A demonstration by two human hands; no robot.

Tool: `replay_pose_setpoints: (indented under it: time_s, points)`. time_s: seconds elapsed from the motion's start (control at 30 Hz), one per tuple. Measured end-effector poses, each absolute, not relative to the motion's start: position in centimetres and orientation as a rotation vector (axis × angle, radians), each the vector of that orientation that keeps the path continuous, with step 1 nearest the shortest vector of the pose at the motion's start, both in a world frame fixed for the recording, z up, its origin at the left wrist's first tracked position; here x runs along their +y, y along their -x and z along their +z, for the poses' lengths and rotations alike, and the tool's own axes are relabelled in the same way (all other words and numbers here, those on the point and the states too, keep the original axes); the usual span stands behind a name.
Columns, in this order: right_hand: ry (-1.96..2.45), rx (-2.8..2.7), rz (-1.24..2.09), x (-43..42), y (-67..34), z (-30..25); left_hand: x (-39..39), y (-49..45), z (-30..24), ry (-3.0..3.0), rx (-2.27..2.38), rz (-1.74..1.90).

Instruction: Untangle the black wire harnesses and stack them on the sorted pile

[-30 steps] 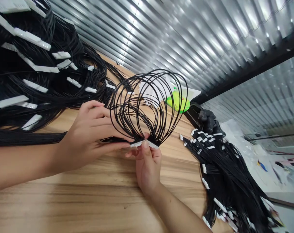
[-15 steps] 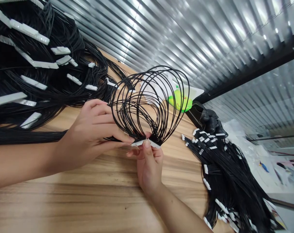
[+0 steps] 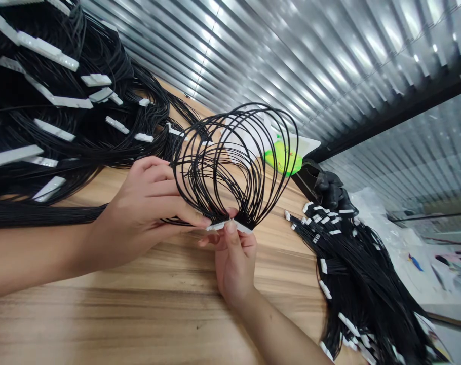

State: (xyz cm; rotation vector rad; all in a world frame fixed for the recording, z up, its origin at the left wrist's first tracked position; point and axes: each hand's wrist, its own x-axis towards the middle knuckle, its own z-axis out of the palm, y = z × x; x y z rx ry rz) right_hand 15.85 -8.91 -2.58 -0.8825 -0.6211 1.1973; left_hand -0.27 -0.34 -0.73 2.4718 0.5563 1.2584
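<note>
Two white plastic connectors meet end to end in front of me, with many black wires forming a tall bundle of loops above them. My left hand comes in from the left, its fingers and thumb closed on the left connector and the wire ends behind it. My right hand rises from below and pinches the connectors at their join between thumb and fingers. Part of the connectors is hidden by my fingers.
Large heaps of black wires with white connectors lie on the wooden table at left and right. Behind stand a green object in a white bag, a black glove and a ribbed metal wall.
The wire loops have spread slightly and risen a little. Both hands keep their hold on the connectors, and the view has shifted slightly.
</note>
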Motion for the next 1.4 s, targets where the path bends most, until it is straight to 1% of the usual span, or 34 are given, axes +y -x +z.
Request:
replay_pose_setpoints:
  time_s: [0.5,1.03,1.4]
  points:
    - [0.803,-0.662,1.225,-8.82,-15.96,-2.66,-0.69,0.07,-0.85,-2.416,0.58,1.292]
    - [0.922,-0.664,1.143,-8.99,-15.99,-2.69,-0.63,0.09,-0.85,-2.436,0.568,1.311]
    - [0.891,-0.684,1.141,-8.96,-16.02,-2.63,-0.68,-0.02,-0.99,-2.411,0.584,1.32]
